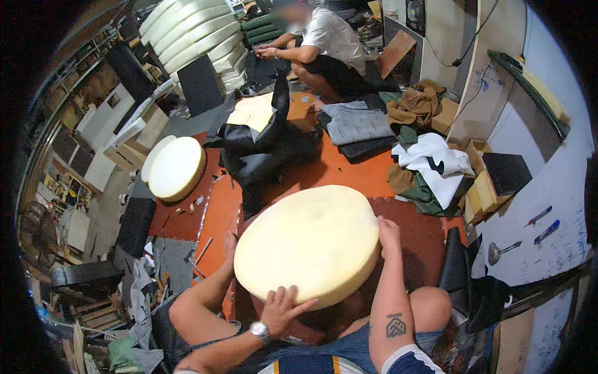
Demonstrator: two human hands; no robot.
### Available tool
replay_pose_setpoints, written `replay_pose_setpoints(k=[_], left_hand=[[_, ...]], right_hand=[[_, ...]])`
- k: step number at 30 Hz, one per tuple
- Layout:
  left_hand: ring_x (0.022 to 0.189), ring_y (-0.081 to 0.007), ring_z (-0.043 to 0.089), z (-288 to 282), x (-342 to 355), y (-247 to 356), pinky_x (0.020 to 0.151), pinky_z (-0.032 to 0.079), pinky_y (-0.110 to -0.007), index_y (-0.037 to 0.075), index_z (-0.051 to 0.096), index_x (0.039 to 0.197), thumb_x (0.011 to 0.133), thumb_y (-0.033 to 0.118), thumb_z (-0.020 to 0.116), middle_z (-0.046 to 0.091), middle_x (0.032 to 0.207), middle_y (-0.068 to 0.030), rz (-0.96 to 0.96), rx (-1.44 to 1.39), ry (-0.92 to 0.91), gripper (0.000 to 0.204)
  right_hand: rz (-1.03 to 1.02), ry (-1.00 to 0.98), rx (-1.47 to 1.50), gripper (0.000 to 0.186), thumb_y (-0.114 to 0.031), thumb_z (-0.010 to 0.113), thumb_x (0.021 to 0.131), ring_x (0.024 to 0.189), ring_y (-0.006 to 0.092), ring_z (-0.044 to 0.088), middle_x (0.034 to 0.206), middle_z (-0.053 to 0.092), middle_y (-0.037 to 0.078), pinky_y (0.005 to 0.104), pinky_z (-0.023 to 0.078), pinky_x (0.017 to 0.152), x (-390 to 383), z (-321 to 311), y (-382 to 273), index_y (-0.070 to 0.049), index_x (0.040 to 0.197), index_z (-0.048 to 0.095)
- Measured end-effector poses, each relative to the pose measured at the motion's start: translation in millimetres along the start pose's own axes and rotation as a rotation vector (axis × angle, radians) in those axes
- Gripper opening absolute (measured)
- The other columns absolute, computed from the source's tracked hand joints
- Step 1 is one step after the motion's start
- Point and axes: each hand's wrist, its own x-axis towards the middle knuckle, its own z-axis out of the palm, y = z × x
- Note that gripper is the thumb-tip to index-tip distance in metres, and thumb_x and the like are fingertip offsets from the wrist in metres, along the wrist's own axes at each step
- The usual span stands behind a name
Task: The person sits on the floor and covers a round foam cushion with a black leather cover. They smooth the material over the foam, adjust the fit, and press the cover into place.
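A thick, round, cream-coloured foam cushion (305, 240) is in front of me, over my lap and the floor covering. At its near edge my left hand (283, 308) has its fingers spread over the top face and its palm against the side. I wear a watch (259, 330) on that wrist. On the right edge, my right hand (390, 235) grips the foam's side, some of its fingers hidden. Beyond the cushion sits a bundle of black sheet material (261, 143) with a yellowish foam block (250, 112) in its folds.
Round foam pieces (177, 168) lie at left. Grey folded fabric (358, 121) and a white cloth heap (433, 163) lie at right, near a wooden box (483, 199). A white board (536, 230) holds markers (547, 232). Another person (330, 47) squats beyond, near stacked white foam (193, 40).
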Motion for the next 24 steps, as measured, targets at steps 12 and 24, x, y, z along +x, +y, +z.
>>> replay_pose_setpoints(k=[12, 24], left_hand=[[0.108, -0.0407, 0.066, 73, 49, 26, 0.092, 0.055, -0.052, 0.009, 0.067, 0.128, 0.093, 0.023, 0.071, 0.068, 0.13, -0.0181, -0.464, -0.74, -0.098, 0.037], [0.141, -0.0427, 0.05, 39, 58, -33, 0.114, 0.045, -0.055, 0.005, 0.054, 0.15, 0.091, 0.018, 0.075, 0.056, 0.15, -0.0215, -0.829, -0.603, -0.03, 0.064]], right_hand=[[-0.035, 0.186, -0.133, 0.069, -0.034, 0.079, 0.095, 0.133, 0.0361, 0.063, 0.146, 0.064, 0.024, 0.0427, 0.049, 0.111, -3, 16, 40, 0.005, 0.147, 0.057], [0.18, 0.085, -0.098, 0.08, -0.063, 0.062, 0.102, 0.127, 0.0352, 0.066, 0.138, 0.068, 0.022, 0.0457, 0.051, 0.106, -3, 10, 64, 0.007, 0.142, 0.061]])
